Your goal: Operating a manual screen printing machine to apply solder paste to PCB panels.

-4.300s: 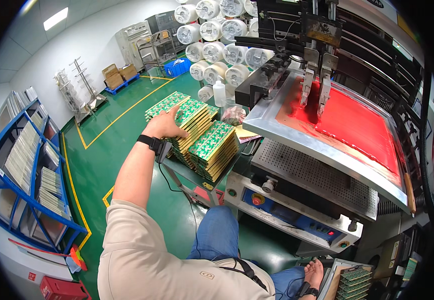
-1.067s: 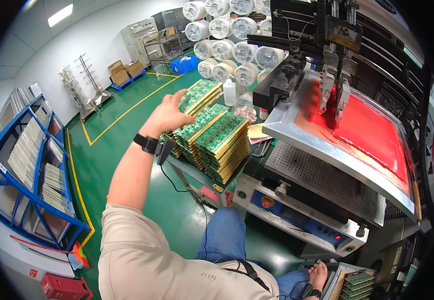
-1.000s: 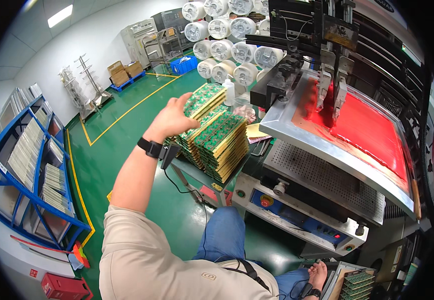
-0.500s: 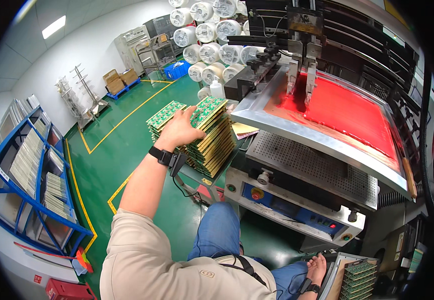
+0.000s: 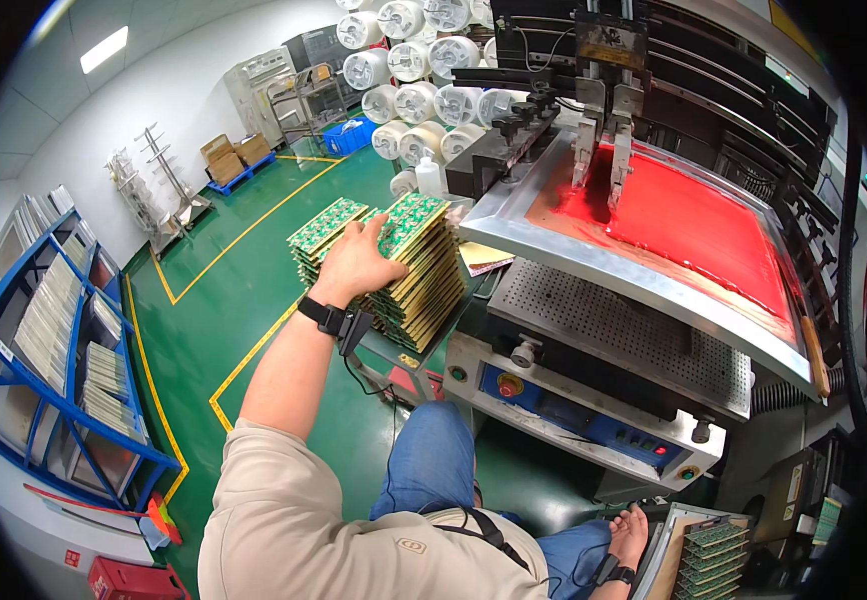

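My left hand (image 5: 361, 262) rests against the near corner of stacked green circuit boards (image 5: 414, 222). Its thumb and forefinger are spread apart, touching the board edges, and part of the palm side is hidden. To its left are more boards (image 5: 326, 226), partly covered by the hand. The boards stand on a small metal table (image 5: 409, 358). Low at the right, my right hand (image 5: 630, 534) lies beside my knee, its fingers loosely stretched with nothing seen in them. Near it, a rack or tray holds several green boards (image 5: 711, 562).
A printing machine with a tilted metal screen frame (image 5: 644, 262), coated in red ink (image 5: 699, 230), stands to the right above a perforated plate (image 5: 604, 320). A white bottle (image 5: 429, 178) is behind the boards. A blue rack (image 5: 64, 400) stands at the left.
The view has shifted very slightly. Both hands keep their places, with the left still on the boards.
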`<act>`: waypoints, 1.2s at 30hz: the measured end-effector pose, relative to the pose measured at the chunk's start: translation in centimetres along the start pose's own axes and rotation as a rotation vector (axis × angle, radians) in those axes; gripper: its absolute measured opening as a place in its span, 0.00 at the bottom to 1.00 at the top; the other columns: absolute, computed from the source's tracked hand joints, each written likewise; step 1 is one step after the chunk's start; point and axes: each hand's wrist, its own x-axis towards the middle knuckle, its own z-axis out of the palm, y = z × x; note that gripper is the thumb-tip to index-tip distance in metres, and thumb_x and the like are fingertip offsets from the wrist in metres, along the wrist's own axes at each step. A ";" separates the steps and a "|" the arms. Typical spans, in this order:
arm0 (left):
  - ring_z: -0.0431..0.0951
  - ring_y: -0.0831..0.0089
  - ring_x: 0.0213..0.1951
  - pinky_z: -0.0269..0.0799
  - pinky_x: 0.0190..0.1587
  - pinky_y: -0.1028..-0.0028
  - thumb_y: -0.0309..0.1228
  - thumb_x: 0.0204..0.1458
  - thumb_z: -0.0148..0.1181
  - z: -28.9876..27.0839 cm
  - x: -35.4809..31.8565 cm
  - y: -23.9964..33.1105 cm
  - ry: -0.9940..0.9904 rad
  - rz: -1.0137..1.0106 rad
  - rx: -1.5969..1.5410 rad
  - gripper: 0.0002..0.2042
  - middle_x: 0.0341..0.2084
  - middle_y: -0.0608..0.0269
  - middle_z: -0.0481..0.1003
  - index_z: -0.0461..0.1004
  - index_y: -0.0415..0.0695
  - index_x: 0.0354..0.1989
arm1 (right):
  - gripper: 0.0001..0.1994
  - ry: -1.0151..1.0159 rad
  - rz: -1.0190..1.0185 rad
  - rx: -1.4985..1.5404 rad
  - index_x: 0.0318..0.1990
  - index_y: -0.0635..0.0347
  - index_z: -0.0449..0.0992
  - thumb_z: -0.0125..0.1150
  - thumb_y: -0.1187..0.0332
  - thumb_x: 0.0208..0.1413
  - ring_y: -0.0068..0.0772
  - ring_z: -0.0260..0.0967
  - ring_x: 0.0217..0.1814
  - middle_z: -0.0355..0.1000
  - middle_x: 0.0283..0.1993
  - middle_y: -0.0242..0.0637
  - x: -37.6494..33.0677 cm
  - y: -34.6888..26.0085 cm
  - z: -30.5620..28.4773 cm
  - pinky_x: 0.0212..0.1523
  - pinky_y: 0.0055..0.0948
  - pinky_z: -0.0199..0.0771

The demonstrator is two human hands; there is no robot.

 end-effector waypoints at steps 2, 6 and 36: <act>0.68 0.49 0.62 0.66 0.63 0.59 0.51 0.38 0.71 0.1 0.1 -0.4 0.006 0.018 -0.005 0.47 0.61 0.41 0.64 0.60 0.48 0.69 | 0.12 -0.004 0.001 -0.014 0.53 0.56 0.70 0.53 0.64 0.67 0.28 0.70 0.34 0.73 0.37 0.34 0.0 -0.1 0.2 0.33 0.28 0.75; 0.67 0.49 0.63 0.65 0.64 0.59 0.56 0.41 0.70 0.9 0.0 -1.1 0.091 0.077 -0.007 0.47 0.63 0.42 0.63 0.60 0.45 0.69 | 0.11 0.028 0.002 -0.039 0.52 0.56 0.70 0.53 0.64 0.67 0.27 0.70 0.34 0.74 0.37 0.34 -0.1 -0.2 0.8 0.33 0.27 0.75; 0.66 0.51 0.64 0.62 0.66 0.59 0.50 0.44 0.70 2.7 10.8 -22.9 0.123 0.055 -0.152 0.36 0.60 0.46 0.69 0.70 0.45 0.62 | 0.10 0.084 0.028 -0.269 0.51 0.55 0.68 0.53 0.65 0.67 0.27 0.70 0.29 0.73 0.34 0.33 0.6 0.7 0.5 0.29 0.28 0.75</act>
